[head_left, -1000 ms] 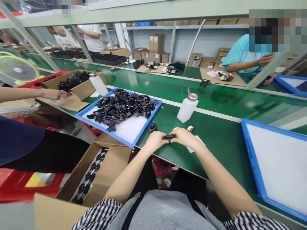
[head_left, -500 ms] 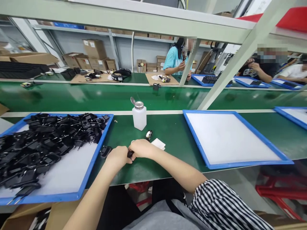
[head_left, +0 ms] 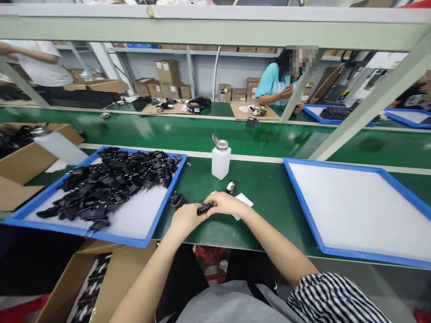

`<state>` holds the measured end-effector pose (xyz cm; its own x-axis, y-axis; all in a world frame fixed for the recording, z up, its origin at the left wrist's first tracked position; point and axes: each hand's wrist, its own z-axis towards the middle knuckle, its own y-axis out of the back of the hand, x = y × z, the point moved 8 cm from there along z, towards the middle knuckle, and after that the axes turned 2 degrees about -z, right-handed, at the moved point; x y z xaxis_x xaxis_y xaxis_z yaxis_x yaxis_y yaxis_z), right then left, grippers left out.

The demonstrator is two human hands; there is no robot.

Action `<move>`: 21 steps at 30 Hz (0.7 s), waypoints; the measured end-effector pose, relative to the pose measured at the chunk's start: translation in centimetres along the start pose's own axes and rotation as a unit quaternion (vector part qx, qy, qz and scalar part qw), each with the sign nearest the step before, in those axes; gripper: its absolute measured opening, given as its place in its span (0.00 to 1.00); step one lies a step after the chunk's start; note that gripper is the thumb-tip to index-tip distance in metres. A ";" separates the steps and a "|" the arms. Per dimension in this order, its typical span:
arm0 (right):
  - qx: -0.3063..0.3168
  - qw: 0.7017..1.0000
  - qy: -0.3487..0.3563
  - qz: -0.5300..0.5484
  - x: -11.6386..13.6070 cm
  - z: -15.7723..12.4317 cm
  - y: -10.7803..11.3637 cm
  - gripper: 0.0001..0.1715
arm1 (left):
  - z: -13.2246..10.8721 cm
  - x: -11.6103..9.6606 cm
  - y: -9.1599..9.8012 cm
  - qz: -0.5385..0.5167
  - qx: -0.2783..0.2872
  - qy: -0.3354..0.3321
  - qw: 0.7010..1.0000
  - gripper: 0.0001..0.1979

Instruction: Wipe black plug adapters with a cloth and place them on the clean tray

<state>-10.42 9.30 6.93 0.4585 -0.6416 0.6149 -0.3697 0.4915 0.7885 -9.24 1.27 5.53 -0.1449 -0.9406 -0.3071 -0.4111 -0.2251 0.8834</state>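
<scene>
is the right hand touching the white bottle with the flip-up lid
Apart: the head view shows a strip of green tabletop between the right hand and the base of the white bottle.

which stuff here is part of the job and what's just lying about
Likely part of the job:
held plug, in left hand and right hand
loose plug
plug pile
left tray, under the pile

Probably just lying about:
bottle, lid up, untouched
white sheet
cartons at the back
</scene>
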 end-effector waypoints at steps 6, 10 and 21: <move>-0.162 0.978 -0.130 0.010 -4.5 -3.8 4.8 0.16 | -3.2 4.1 -0.3 -0.043 -0.099 0.107 0.988 0.14; -0.194 0.949 -0.247 -0.020 -8.8 -6.0 6.5 0.28 | -3.8 6.9 -0.2 -0.099 -0.183 0.145 0.967 0.13; -0.058 0.979 -0.197 0.012 -9.5 -3.0 3.1 0.24 | -2.0 9.0 -0.9 -0.235 -0.285 0.173 0.913 0.26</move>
<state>-13.50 18.66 3.62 0.0946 -0.7950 0.5992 -0.2714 0.5585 0.7839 -8.37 -7.54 2.71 0.2606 -0.7082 -0.6561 0.1943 -0.6272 0.7542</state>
